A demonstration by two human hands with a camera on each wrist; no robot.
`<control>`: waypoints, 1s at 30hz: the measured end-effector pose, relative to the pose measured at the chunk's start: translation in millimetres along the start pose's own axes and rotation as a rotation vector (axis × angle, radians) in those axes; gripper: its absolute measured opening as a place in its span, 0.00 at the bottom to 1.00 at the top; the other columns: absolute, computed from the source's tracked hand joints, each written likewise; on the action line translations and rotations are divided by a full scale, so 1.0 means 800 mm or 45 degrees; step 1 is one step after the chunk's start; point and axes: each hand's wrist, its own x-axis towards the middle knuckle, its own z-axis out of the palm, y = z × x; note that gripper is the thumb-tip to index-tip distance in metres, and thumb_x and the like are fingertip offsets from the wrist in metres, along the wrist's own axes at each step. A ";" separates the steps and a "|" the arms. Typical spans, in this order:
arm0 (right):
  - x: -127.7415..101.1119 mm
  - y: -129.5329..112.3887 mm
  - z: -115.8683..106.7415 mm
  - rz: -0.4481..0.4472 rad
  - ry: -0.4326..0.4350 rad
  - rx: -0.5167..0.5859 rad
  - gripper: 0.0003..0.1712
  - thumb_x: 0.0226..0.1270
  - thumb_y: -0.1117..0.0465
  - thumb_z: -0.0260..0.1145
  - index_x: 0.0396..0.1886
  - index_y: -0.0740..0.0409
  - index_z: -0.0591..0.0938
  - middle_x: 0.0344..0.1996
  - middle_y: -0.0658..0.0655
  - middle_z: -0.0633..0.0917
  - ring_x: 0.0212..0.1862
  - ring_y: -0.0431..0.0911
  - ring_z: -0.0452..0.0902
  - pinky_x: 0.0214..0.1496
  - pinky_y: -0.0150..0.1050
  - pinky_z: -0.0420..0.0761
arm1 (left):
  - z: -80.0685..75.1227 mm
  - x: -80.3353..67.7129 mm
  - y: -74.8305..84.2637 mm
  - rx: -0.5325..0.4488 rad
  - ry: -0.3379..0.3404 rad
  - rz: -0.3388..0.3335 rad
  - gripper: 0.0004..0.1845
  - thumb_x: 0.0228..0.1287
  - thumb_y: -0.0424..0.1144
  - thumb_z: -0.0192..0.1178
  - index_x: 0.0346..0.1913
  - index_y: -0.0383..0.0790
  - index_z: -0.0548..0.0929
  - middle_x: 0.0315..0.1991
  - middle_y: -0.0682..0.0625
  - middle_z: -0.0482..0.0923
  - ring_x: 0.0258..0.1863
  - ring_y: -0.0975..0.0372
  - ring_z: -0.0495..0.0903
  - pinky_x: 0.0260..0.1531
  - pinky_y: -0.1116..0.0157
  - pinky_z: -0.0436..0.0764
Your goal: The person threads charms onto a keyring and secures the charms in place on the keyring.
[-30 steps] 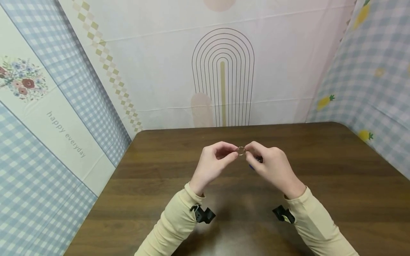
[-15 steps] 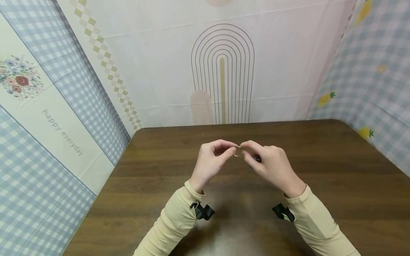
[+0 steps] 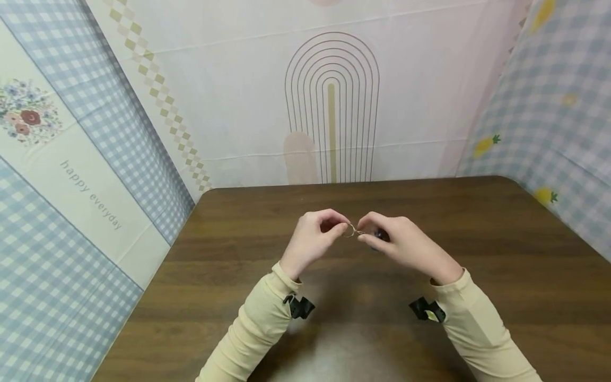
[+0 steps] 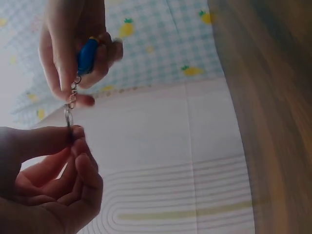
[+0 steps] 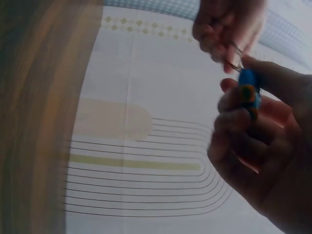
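Observation:
A keychain is stretched between both hands above the table. Its thin metal split ring (image 4: 68,116) is pinched between thumb and index finger of my left hand (image 3: 312,236). From the ring a short metal chain (image 4: 73,95) leads to a blue charm (image 4: 87,56) with yellow and orange details. My right hand (image 3: 406,244) holds the charm end, with the charm resting against its curled fingers, as the right wrist view also shows. In the head view the charm is mostly hidden behind the right hand's fingers.
A dark brown wooden table (image 3: 229,276) lies under both forearms. Behind it hangs a white cloth (image 3: 238,106) with arch lines. Blue checked cloths hang at the left (image 3: 28,223) and right (image 3: 549,132). Each sleeve carries a black wrist camera (image 3: 298,306).
The ring has moved slightly left with the left hand's pinch. The right hand has turned a little, its fingertips have come away from the ring, and a bit of chain now shows between.

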 end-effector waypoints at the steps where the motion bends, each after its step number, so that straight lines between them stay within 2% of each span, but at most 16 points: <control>1: 0.000 0.004 0.000 0.021 -0.037 0.033 0.06 0.65 0.61 0.67 0.41 0.52 0.80 0.27 0.45 0.84 0.28 0.33 0.74 0.32 0.30 0.75 | 0.000 0.002 -0.002 0.048 -0.017 -0.011 0.05 0.64 0.34 0.62 0.38 0.38 0.87 0.34 0.46 0.87 0.30 0.65 0.81 0.32 0.73 0.78; 5: 0.001 0.028 0.006 0.057 -0.152 0.100 0.08 0.65 0.62 0.66 0.42 0.56 0.78 0.30 0.50 0.84 0.32 0.36 0.75 0.33 0.31 0.76 | 0.006 0.009 -0.016 0.276 -0.124 -0.065 0.04 0.62 0.34 0.63 0.36 0.39 0.87 0.31 0.49 0.87 0.29 0.65 0.81 0.31 0.72 0.77; 10: 0.002 0.059 0.036 0.052 -0.368 0.118 0.06 0.65 0.66 0.65 0.40 0.58 0.78 0.31 0.51 0.83 0.33 0.36 0.75 0.34 0.30 0.76 | 0.022 0.011 -0.038 0.559 -0.346 -0.162 0.02 0.56 0.34 0.67 0.28 0.42 0.87 0.27 0.52 0.85 0.26 0.65 0.79 0.29 0.70 0.76; 14: 0.000 0.069 0.065 0.047 -0.539 0.114 0.05 0.63 0.66 0.66 0.37 0.58 0.78 0.29 0.51 0.81 0.32 0.36 0.73 0.34 0.30 0.74 | 0.035 0.005 -0.056 0.714 -0.485 -0.229 0.06 0.49 0.33 0.70 0.20 0.44 0.85 0.22 0.54 0.83 0.22 0.64 0.75 0.26 0.69 0.75; 18: -0.002 0.069 0.083 0.068 -0.639 0.079 0.05 0.61 0.65 0.68 0.35 0.57 0.79 0.26 0.49 0.80 0.29 0.34 0.71 0.32 0.29 0.72 | 0.046 -0.002 -0.072 0.810 -0.555 -0.288 0.12 0.44 0.33 0.72 0.13 0.44 0.80 0.17 0.56 0.77 0.19 0.64 0.72 0.22 0.70 0.71; 25: -0.015 0.071 0.093 0.122 -0.692 0.037 0.07 0.60 0.62 0.69 0.35 0.58 0.80 0.20 0.46 0.78 0.24 0.32 0.69 0.29 0.28 0.71 | 0.055 -0.011 -0.084 0.837 -0.671 -0.395 0.18 0.44 0.35 0.75 0.10 0.46 0.74 0.09 0.59 0.67 0.15 0.66 0.69 0.19 0.71 0.68; 28: -0.023 0.076 0.084 0.136 -0.649 0.035 0.08 0.62 0.60 0.67 0.37 0.59 0.80 0.22 0.46 0.80 0.25 0.32 0.71 0.30 0.29 0.73 | 0.051 -0.015 -0.086 0.818 -0.697 -0.442 0.17 0.44 0.38 0.76 0.11 0.45 0.77 0.08 0.57 0.71 0.14 0.66 0.70 0.19 0.71 0.69; 30: -0.029 0.080 0.077 0.153 -0.561 0.018 0.09 0.63 0.60 0.66 0.39 0.61 0.80 0.26 0.49 0.83 0.29 0.36 0.76 0.33 0.32 0.76 | 0.042 -0.016 -0.086 0.808 -0.675 -0.452 0.15 0.48 0.43 0.74 0.15 0.43 0.80 0.13 0.55 0.76 0.17 0.64 0.74 0.21 0.68 0.72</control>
